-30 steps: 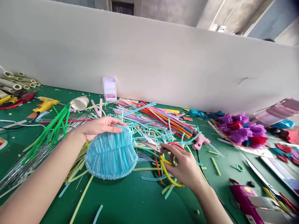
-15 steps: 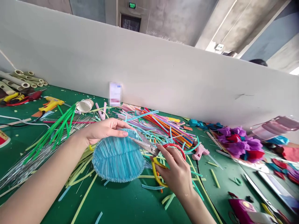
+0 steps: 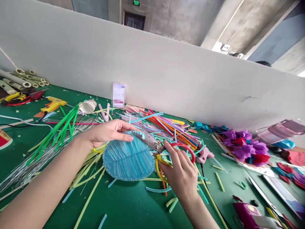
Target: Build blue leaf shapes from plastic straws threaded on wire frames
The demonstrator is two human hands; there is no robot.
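My left hand (image 3: pixel 116 132) pinches the upper edge of a rounded blue leaf-like piece (image 3: pixel 130 159), made of many thin strips side by side with a seam across its middle. It is held tilted above the green table (image 3: pixel 133 206). In my right hand (image 3: pixel 182 168) is a pair of scissors (image 3: pixel 156 147) with one red and one yellow handle. Their blades point left and reach the piece's top edge, close to my left fingertips. The blade tips are partly hidden, so whether they touch the strips I cannot tell.
Coloured chenille-like stems (image 3: pixel 164 127) lie behind the piece. A pink glue gun (image 3: pixel 205 155) is to the right, a yellow glue gun (image 3: pixel 53 104) at the left. Purple and red petals (image 3: pixel 247 146) and a magenta tool (image 3: pixel 247 211) lie right. A white partition (image 3: pixel 166 70) stands behind.
The blue piece has shifted slightly right and turned a little. The scissors' blades have moved closer together at its top edge, and the red handle has swung outward slightly.
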